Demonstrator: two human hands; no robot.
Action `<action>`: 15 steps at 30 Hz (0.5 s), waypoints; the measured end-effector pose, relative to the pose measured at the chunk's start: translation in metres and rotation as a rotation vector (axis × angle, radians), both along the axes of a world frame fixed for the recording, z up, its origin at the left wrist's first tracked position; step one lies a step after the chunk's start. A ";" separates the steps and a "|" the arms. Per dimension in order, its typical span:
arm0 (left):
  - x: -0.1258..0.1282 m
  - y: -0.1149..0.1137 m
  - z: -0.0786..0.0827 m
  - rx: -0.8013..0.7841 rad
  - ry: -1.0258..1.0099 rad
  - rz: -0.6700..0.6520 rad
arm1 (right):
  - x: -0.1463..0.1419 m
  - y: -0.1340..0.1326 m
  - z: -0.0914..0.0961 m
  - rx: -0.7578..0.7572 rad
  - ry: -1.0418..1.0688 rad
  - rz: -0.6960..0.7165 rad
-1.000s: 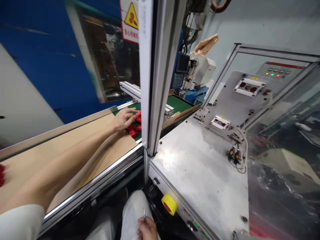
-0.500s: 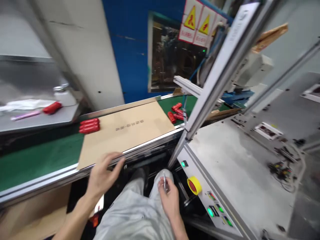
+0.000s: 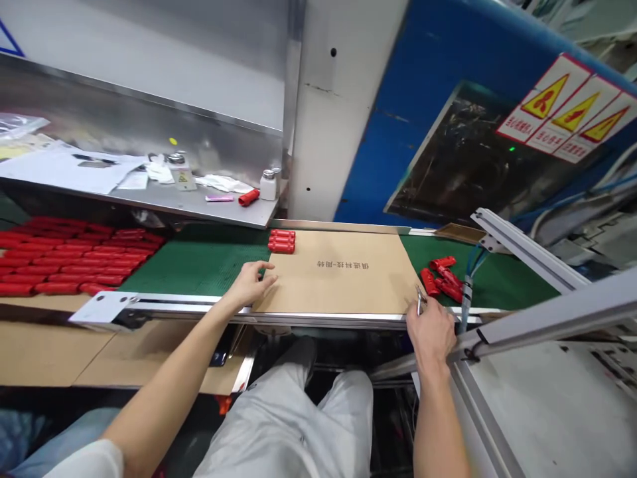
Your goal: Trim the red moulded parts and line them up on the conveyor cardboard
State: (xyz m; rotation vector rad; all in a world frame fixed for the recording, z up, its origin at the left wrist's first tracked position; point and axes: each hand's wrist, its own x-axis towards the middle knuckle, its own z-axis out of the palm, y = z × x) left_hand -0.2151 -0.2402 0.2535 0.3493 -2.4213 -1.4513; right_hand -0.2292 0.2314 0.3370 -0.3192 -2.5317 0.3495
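Note:
A flat sheet of brown cardboard [image 3: 343, 289] with printed characters lies on the green conveyor belt [image 3: 223, 255]. My left hand [image 3: 250, 285] hovers at its left edge, fingers apart and holding nothing. At the sheet's near right corner is my right hand [image 3: 432, 332], closed around a small silver metal tool [image 3: 421, 302] whose tip sticks up past the fingers; its exact kind is unclear. A small group of red plastic tubes [image 3: 281, 241] rests at the cardboard's far left corner. Several loose red tubes [image 3: 448, 275] lie jumbled on the belt right of the sheet.
Rows of red tubes [image 3: 74, 259] cover the left. A metal shelf [image 3: 233, 214] holds white dispenser bottles [image 3: 269, 186], papers and one red tube. An aluminium frame bar [image 3: 547, 312] slants across the right. Behind stands a blue machine [image 3: 398, 126]. Another person's leg [image 3: 70, 438] shows lower left.
The view has swung left, bringing the tube rows into sight. My right hand has risen from near my knee to the cardboard's right corner, still holding the tool. My left hand stays near the left edge.

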 end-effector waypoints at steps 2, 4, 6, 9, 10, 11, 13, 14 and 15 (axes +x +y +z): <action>-0.001 -0.001 -0.006 -0.007 -0.009 -0.005 | -0.005 -0.001 -0.005 0.045 -0.025 -0.038; 0.001 -0.001 -0.012 -0.003 -0.018 -0.008 | -0.010 -0.001 -0.008 0.071 -0.037 -0.066; 0.005 -0.002 -0.018 0.011 -0.023 -0.010 | -0.015 0.001 -0.011 0.083 -0.042 -0.087; 0.004 -0.010 -0.022 0.039 -0.021 -0.003 | -0.018 0.003 -0.013 0.085 -0.047 -0.106; 0.000 -0.016 -0.021 0.048 -0.010 0.014 | -0.019 0.004 -0.014 0.086 -0.050 -0.104; -0.008 -0.023 -0.019 0.058 0.011 0.042 | -0.018 0.005 -0.015 0.088 -0.054 -0.098; -0.033 -0.038 -0.014 0.089 0.070 0.117 | -0.018 0.006 -0.016 0.093 -0.054 -0.084; -0.049 -0.044 -0.011 0.115 0.100 0.152 | -0.017 0.007 -0.017 0.095 -0.050 -0.078; -0.066 -0.049 -0.009 0.153 0.123 0.169 | -0.017 0.008 -0.018 0.097 -0.043 -0.073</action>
